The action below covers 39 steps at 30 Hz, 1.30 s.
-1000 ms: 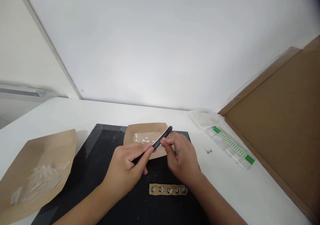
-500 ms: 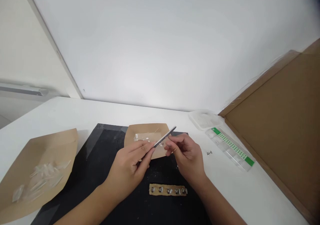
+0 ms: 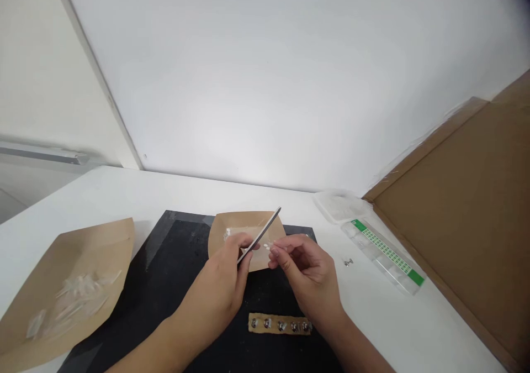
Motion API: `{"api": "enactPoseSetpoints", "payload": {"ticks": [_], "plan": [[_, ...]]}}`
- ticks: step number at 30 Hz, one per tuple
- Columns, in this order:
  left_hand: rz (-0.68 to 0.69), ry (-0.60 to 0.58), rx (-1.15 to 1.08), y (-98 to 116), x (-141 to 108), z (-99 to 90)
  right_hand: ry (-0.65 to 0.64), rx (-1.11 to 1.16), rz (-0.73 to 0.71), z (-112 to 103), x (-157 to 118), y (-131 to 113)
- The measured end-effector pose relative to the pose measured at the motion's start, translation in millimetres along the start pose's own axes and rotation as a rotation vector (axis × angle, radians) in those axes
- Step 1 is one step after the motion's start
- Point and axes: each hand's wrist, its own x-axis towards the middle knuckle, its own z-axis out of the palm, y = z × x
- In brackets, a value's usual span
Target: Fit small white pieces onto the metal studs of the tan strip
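Note:
My left hand (image 3: 226,276) is closed around the lower end of a thin nail file (image 3: 265,227), light-faced with a dark edge. The file slants up and to the right over a small brown paper tray (image 3: 221,254). Beside it my right hand (image 3: 308,271) is closed in a pinch, its fingertips near the tray's right side and apart from the file. What the pinch holds, if anything, is too small to make out. Small white bits lie in the tray. Below the hands, a tan strip (image 3: 274,329) carries several shiny metal pieces on the black mat (image 3: 165,284).
At left stands a larger brown paper tray (image 3: 97,235) with clear plastic pieces (image 3: 78,295). To the right lie small metal pieces (image 3: 348,262), a clear case (image 3: 385,268) with a green label, and a whitish tray (image 3: 337,204). A cardboard panel (image 3: 464,213) borders the right.
My left hand has turned the nail file to a steeper slant. My right fingertips have dropped away from the file and sit lower, still pinched. The whole view has shifted slightly.

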Motion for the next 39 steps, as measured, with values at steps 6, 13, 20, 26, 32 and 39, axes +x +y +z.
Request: {"api": "enactPoseSetpoints", "payload": {"ticks": [6, 13, 20, 26, 32, 39], "plan": [[0.038, -0.052, 0.084, -7.6, -4.5, 4.8, -0.103, -0.101, -0.021, -2.7, -4.1, -3.1], [0.042, -0.103, 0.171, 5.8, -4.1, -6.5, -0.061, -0.157, -0.134, -8.6, -3.7, -1.3], [0.056, -0.163, 0.194, 3.8, -4.2, -1.4, 0.090, -0.424, -0.282, -9.3, -3.1, 2.8], [0.047, -0.239, -0.117, 9.2, -0.7, -8.0, 0.143, -0.496, -0.235, -7.2, -2.9, 15.7], [-0.229, -0.303, -0.547, 11.8, -2.2, -7.2, 0.153, -0.326, -0.190, -3.3, -5.5, 22.0], [-0.380, -0.388, -0.678, 11.9, -8.1, -5.5, 0.082, -0.306, -0.216, -5.1, -8.3, 25.7]]}}
